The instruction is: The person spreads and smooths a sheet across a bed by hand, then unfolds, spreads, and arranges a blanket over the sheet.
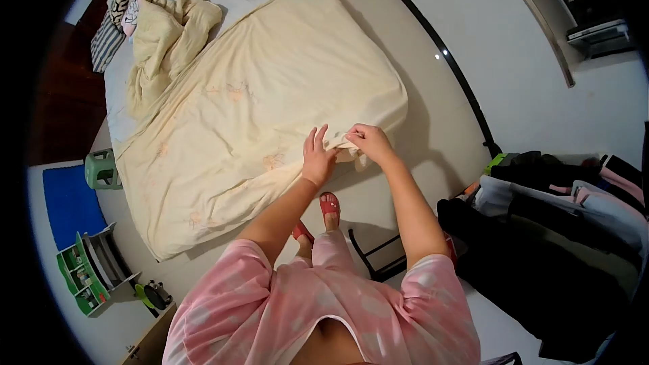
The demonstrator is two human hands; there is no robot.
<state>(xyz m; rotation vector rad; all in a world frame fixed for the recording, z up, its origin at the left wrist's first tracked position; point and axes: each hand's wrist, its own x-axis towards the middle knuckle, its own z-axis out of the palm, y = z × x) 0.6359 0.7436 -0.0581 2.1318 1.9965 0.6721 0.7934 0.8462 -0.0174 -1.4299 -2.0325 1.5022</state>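
Note:
A cream quilt (291, 67) with faint orange flower patterns lies spread over the bed, wrinkled toward its near edge. My right hand (370, 142) pinches a bunched edge of it near the bed's corner, and a short fold hangs below the fingers. Just left of that, my left hand (319, 155) rests at the same edge with its fingers stretched out and apart. Its thumb points toward the gathered cloth; whether it presses on the cloth is hard to see.
Bunched bedding (165, 40) and a striped pillow (108, 42) lie at the bed's far left. A green stool (101, 170) stands beside the bed. At right, clothes (541, 230) are piled by a black metal frame (378, 263). My feet wear red slippers (329, 204).

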